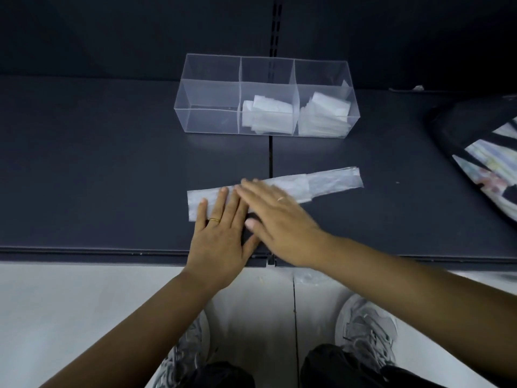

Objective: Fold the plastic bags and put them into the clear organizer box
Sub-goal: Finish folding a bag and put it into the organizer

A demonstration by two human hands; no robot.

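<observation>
A dark shelf (98, 177) fills most of the view. It has a slotted back panel, and a seam runs down the middle of its surface. Below its front edge lies a pale floor (70, 303), where two grey laced shoes (366, 326) show between the forearms. At the right edge of the shelf sits a black bag (475, 127) with a pale patterned panel, partly cut off by the frame.

The clear organizer box (209, 121) stands toward the back of the shelf, across the seam, and is divided into three compartments. Folded plastic bags (265, 113) lie stacked in the middle compartment, and more fill the right one (324, 116).

Nearer the front edge, well apart from the box, a plastic bag (330, 180) folded into a long narrow strip lies flat and slightly slanted, its right end farther back.

The left grip (221, 239) is released, with straight fingers pressing flat on the strip's left end. The right grip (282, 222), slightly blurred, is also released. It lies palm down over the strip's middle, just beside the left, with its fingers angled to the upper left. Each grip wears a thin gold ring (214, 220).
</observation>
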